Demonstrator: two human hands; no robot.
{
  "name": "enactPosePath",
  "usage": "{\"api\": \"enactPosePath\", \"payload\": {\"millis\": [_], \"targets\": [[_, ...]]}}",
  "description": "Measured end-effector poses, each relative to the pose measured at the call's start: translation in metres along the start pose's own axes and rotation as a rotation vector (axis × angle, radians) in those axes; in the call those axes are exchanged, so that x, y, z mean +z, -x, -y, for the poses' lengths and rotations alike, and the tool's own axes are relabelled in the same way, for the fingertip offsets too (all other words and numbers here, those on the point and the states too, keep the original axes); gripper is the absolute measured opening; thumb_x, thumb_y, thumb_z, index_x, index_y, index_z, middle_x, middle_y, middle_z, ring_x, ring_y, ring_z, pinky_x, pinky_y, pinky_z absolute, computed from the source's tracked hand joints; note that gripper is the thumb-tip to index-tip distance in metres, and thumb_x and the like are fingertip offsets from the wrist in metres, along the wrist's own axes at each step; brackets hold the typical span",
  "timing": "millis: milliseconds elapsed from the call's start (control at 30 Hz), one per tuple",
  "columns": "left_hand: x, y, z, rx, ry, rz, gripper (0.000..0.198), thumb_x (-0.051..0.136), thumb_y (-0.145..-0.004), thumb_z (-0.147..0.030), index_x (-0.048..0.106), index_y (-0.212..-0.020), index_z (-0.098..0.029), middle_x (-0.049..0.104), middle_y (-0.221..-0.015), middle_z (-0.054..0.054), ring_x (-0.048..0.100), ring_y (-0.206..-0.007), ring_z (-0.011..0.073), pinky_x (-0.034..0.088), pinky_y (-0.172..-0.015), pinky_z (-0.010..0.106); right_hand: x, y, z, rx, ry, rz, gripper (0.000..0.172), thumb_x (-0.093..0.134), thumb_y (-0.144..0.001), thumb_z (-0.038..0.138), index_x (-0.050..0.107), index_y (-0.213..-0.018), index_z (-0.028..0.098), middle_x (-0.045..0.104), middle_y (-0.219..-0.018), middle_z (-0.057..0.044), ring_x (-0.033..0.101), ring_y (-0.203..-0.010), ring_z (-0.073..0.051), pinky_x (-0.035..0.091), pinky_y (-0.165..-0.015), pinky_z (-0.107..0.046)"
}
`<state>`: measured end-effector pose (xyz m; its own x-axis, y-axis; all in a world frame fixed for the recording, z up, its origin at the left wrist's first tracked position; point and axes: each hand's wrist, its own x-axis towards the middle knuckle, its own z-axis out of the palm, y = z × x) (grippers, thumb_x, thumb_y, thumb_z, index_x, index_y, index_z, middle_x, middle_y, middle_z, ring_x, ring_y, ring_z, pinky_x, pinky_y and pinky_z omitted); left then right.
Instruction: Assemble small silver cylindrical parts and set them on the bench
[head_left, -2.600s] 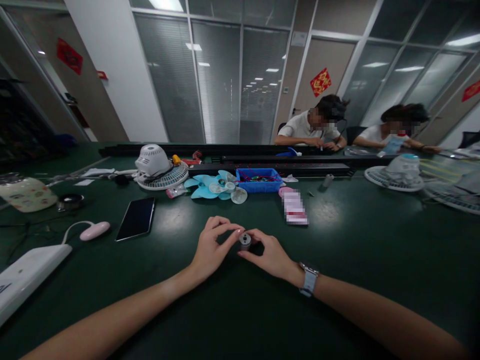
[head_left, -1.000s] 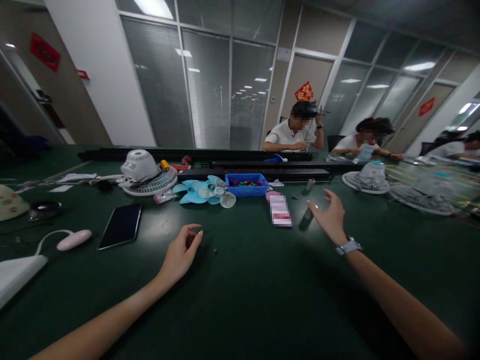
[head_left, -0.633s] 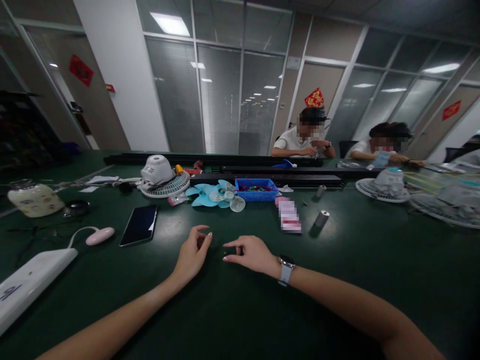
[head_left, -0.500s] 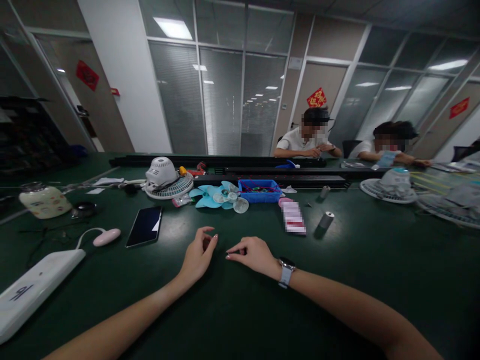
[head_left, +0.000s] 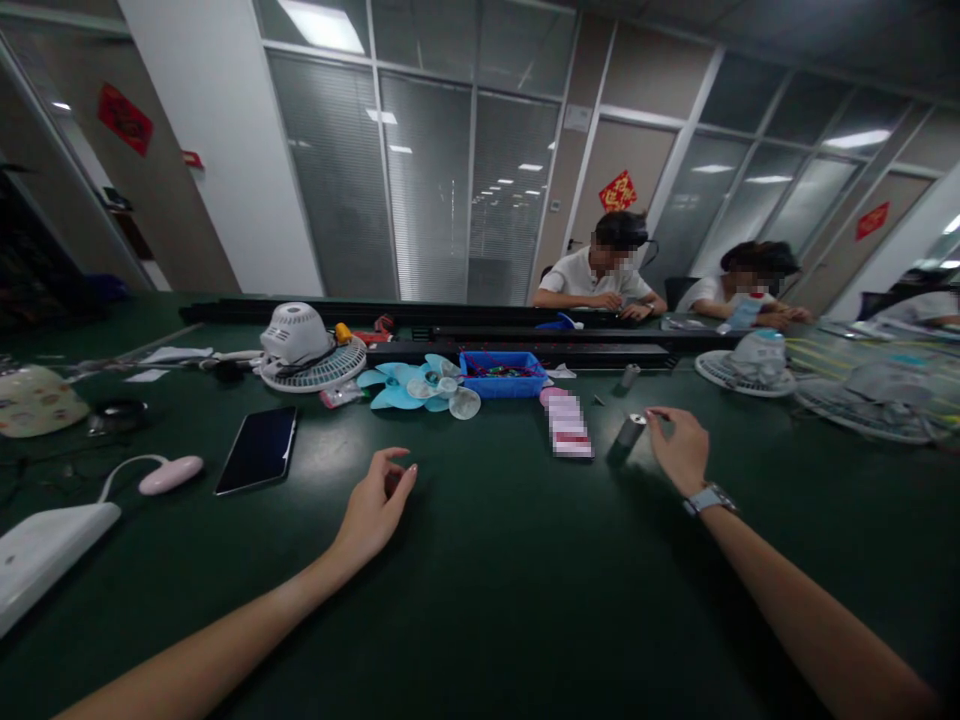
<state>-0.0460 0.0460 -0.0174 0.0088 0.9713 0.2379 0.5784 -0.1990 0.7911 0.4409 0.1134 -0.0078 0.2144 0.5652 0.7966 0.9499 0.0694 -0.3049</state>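
My left hand (head_left: pixel 375 503) hovers over the green table, fingers loosely curled, with a gap between thumb and index finger and nothing visible in it. My right hand (head_left: pixel 681 445), with a watch (head_left: pixel 710 498) on its wrist, is beside the upright silver metal cylinder (head_left: pixel 630 432). Its thumb and index fingertips are pinched together by the cylinder's top right edge; whether they touch it, or hold something tiny, I cannot make out. A second, smaller cylinder (head_left: pixel 630 376) stands behind. Left of them lies a pink phone-shaped item (head_left: pixel 568 423), partly blurred out.
Blue fan blades (head_left: pixel 412 386) lie by a blue tray (head_left: pixel 504 375) of wires. A white fan part (head_left: pixel 296 340) sits behind, and further fan housings (head_left: pixel 757 362) are at right. A dark tablet (head_left: pixel 257 450) and a white device (head_left: pixel 52 550) lie left. Two people sit across the table.
My right hand has moved right and away from my left hand, over to the silver cylinder. My left hand has kept its loose curl. The camera view has shifted slightly right.
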Motion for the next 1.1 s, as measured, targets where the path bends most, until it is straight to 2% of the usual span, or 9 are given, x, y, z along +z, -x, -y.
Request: {"api": "enactPosePath", "payload": {"millis": [67,200,500,667,733,800,900,1000,1100], "targets": [[0.000,0.000,0.000,-0.001,-0.005,0.000,0.045,0.044,-0.090,-0.051,0.045,-0.122,-0.019,0.064,-0.085,0.002,0.062,-0.072,0.0194,0.049,-0.067,0.033,0.003,0.005,-0.010,0.044,-0.022,0.038,0.036,0.048,-0.089,0.044,0.070,-0.093,0.016,0.071,-0.095,-0.012,0.063,-0.088,-0.026,0.046,-0.079,-0.037],[-0.002,0.000,0.000,0.007,-0.023,-0.002,0.045,0.044,-0.089,-0.051,0.045,-0.122,-0.019,0.064,-0.085,0.002,0.062,-0.071,0.0192,0.049,-0.065,0.032,0.009,0.010,-0.006,0.118,-0.095,0.091,0.037,0.047,-0.089,0.047,0.068,-0.098,0.018,0.072,-0.096,-0.010,0.065,-0.085,-0.024,0.047,-0.075,-0.035],[-0.001,0.001,0.000,0.022,-0.010,-0.006,0.045,0.045,-0.089,-0.050,0.046,-0.122,-0.019,0.062,-0.084,0.002,0.061,-0.071,0.0192,0.048,-0.066,0.033,0.011,0.009,-0.003,0.103,-0.187,0.142,0.037,0.049,-0.089,0.048,0.069,-0.099,0.019,0.072,-0.099,-0.010,0.067,-0.081,-0.022,0.050,-0.074,-0.035],[-0.001,0.000,0.000,0.016,-0.011,0.002,0.044,0.046,-0.089,-0.049,0.046,-0.122,-0.019,0.062,-0.085,0.002,0.061,-0.071,0.0193,0.048,-0.066,0.033,0.012,0.011,0.000,0.173,-0.186,0.211,0.041,0.045,-0.090,0.050,0.068,-0.101,0.019,0.072,-0.097,-0.011,0.068,-0.079,-0.022,0.052,-0.072,-0.035],[0.000,0.000,0.000,0.022,-0.017,0.003,0.044,0.045,-0.089,-0.049,0.045,-0.122,-0.019,0.062,-0.084,0.002,0.061,-0.070,0.0194,0.048,-0.065,0.033,0.014,0.013,-0.001,0.212,-0.226,0.234,0.045,0.051,-0.086,0.054,0.065,-0.110,0.019,0.071,-0.101,-0.012,0.069,-0.084,-0.024,0.054,-0.073,-0.036],[0.000,0.000,0.001,0.031,-0.021,0.001,0.044,0.045,-0.089,-0.048,0.045,-0.122,-0.018,0.062,-0.083,0.002,0.060,-0.069,0.0192,0.047,-0.065,0.033,0.017,0.015,-0.003,0.254,-0.287,0.260,0.058,0.062,-0.078,0.058,0.061,-0.119,0.018,0.071,-0.105,-0.013,0.069,-0.089,-0.025,0.055,-0.077,-0.038],[0.000,0.001,0.002,0.034,-0.026,0.001,0.044,0.045,-0.089,-0.049,0.045,-0.122,-0.019,0.062,-0.083,0.001,0.061,-0.069,0.0191,0.048,-0.064,0.032,0.018,0.015,-0.005,0.332,-0.382,0.301,0.065,0.072,-0.066,0.058,0.064,-0.113,0.014,0.072,-0.101,-0.014,0.069,-0.090,-0.028,0.055,-0.082,-0.042],[-0.001,0.001,0.002,0.031,-0.032,-0.001,0.044,0.045,-0.090,-0.049,0.044,-0.123,-0.020,0.062,-0.085,0.001,0.061,-0.071,0.0191,0.048,-0.065,0.032,0.009,0.011,0.014,0.394,-0.436,0.277,0.058,0.073,-0.066,0.057,0.067,-0.105,0.014,0.073,-0.098,-0.014,0.070,-0.090,-0.028,0.055,-0.084,-0.042],[-0.001,0.002,0.000,0.036,-0.034,0.005,0.043,0.044,-0.091,-0.048,0.044,-0.123,-0.019,0.062,-0.086,0.002,0.061,-0.071,0.0191,0.048,-0.066,0.032,-0.009,0.012,0.072,0.290,-0.514,0.286,0.053,0.070,-0.073,0.053,0.066,-0.111,0.017,0.073,-0.102,-0.010,0.069,-0.094,-0.026,0.053,-0.088,-0.041]]}}
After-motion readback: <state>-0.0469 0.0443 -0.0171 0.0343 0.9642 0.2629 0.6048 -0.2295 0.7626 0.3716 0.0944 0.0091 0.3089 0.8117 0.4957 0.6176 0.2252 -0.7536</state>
